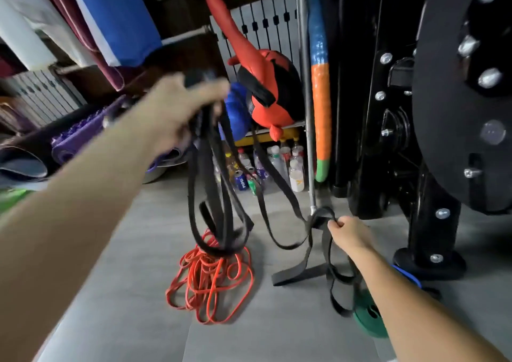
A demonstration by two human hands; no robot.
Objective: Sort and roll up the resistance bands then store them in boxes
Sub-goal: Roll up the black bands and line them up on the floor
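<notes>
1. Resistance bands: black ones are off the floor in part. A bunch hangs from the left hand at 11 o'clock of centre, and its lowest loops reach the top of the red bands.
2. Left hand: raised and blurred. Fingers look curled round the top of the black bunch, gripping several strands at once.
3. Right hand: low, at 4 o'clock. Thumb + fingers pinch a knot of black band just beside the foot of the metal pole. More loops trail from it to the floor toward 5 o'clock, near the green plate.
4. One black strand sags between the two hands, so both look to be on the same tangle.
5. Red bands: loose heap on the floor at 6 o'clock, not held, not rolled.
6. Progress, my read: early. Sorting is underway w/ black being pulled apart from red. Nothing is rolled and no box is in view.
7. Left to do, approx.: untangle black, roll each band, roll red, then box all.
</notes>
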